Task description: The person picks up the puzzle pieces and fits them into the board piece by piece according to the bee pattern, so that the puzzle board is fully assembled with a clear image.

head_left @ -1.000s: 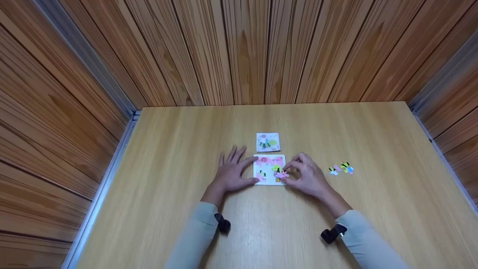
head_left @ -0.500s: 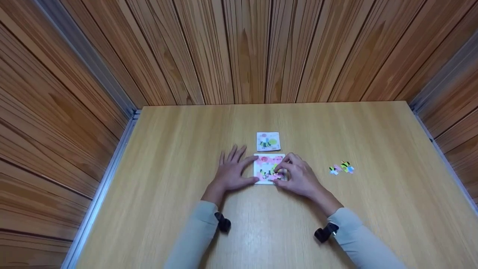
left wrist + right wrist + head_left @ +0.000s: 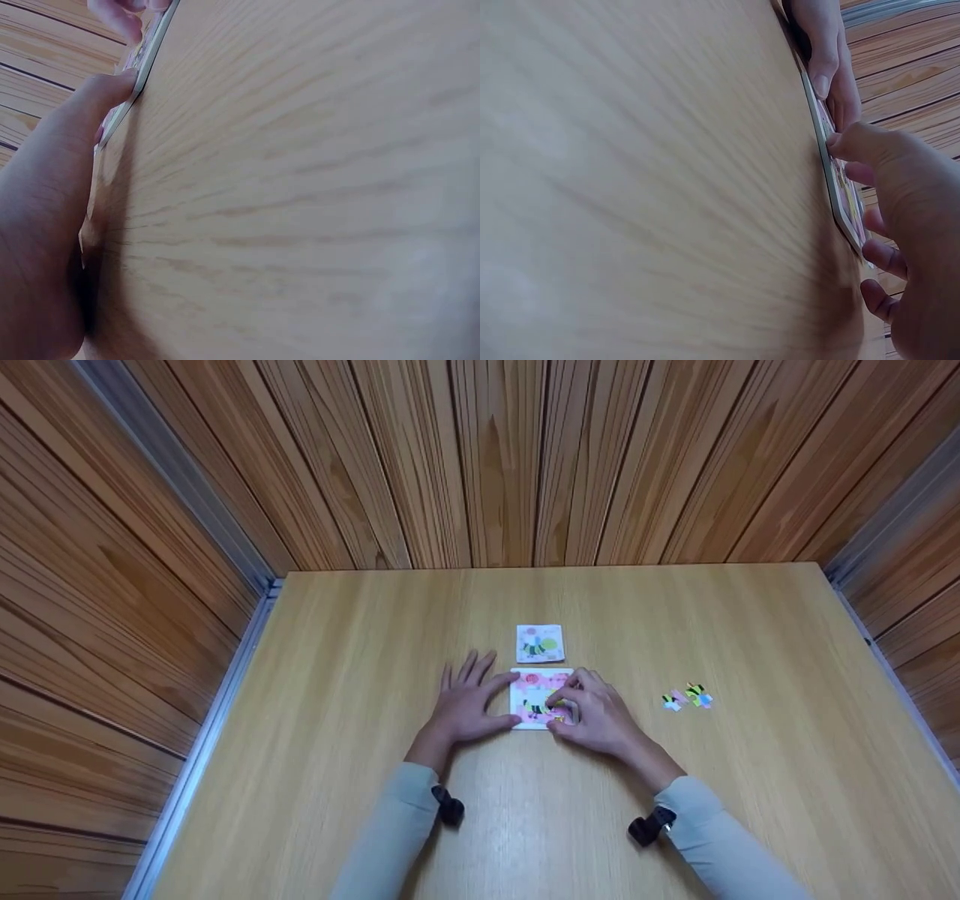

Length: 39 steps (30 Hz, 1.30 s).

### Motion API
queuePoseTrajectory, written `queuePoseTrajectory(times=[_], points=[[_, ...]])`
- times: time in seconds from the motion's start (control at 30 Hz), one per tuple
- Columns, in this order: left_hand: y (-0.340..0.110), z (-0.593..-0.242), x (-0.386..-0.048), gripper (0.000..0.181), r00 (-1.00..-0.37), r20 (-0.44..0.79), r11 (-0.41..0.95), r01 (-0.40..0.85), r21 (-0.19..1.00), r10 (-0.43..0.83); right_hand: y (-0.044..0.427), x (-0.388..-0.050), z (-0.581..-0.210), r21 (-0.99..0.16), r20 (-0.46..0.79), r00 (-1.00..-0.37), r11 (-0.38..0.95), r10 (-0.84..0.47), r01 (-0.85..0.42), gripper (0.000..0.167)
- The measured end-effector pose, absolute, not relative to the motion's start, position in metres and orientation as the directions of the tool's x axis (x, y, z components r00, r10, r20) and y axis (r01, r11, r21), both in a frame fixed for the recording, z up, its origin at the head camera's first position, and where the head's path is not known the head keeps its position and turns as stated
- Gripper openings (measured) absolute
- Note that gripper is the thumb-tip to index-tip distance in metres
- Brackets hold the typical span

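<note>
A small square jigsaw tray (image 3: 534, 727) with a pale rim lies on the table, pink pieces with black-and-yellow shapes inside it. My left hand (image 3: 465, 711) lies with fingers spread, its thumb and index finger touching the tray's left edge. Over the tray's lower right, my right hand (image 3: 600, 714) pinches a pink puzzle piece (image 3: 557, 714) between thumb and curled index finger, low against the tray. That piece is mostly hidden by the fingers. In the right wrist view the thumb (image 3: 855, 142) reaches onto the tray.
Behind the tray lies a square picture card (image 3: 539, 643) showing a striped bee. Several loose puzzle pieces (image 3: 697, 695) lie to the right of my right hand. Wood-patterned walls (image 3: 495, 465) enclose the table at the back and sides.
My right hand has carried the pink puzzle piece left from the tray's right edge to its lower part, then shifted only slightly. The left hand has stayed in place.
</note>
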<state>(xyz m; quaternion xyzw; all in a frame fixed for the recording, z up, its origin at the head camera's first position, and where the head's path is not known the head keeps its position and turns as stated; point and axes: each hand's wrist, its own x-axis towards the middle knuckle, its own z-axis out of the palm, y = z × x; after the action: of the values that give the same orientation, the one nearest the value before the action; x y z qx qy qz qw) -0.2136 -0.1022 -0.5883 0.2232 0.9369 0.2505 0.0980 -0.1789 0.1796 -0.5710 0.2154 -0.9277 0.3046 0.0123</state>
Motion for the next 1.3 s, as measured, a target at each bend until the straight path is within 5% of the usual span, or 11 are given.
queuePoseTrajectory(times=[1.3], points=[[-0.103, -0.586, -0.212, 0.082, -0.883, -0.094, 0.793, 0.36, 0.492, 0.46, 0.189, -0.18, -0.575, -0.63, 0.15, -0.927, 0.689, -0.344, -0.358, 0.009]])
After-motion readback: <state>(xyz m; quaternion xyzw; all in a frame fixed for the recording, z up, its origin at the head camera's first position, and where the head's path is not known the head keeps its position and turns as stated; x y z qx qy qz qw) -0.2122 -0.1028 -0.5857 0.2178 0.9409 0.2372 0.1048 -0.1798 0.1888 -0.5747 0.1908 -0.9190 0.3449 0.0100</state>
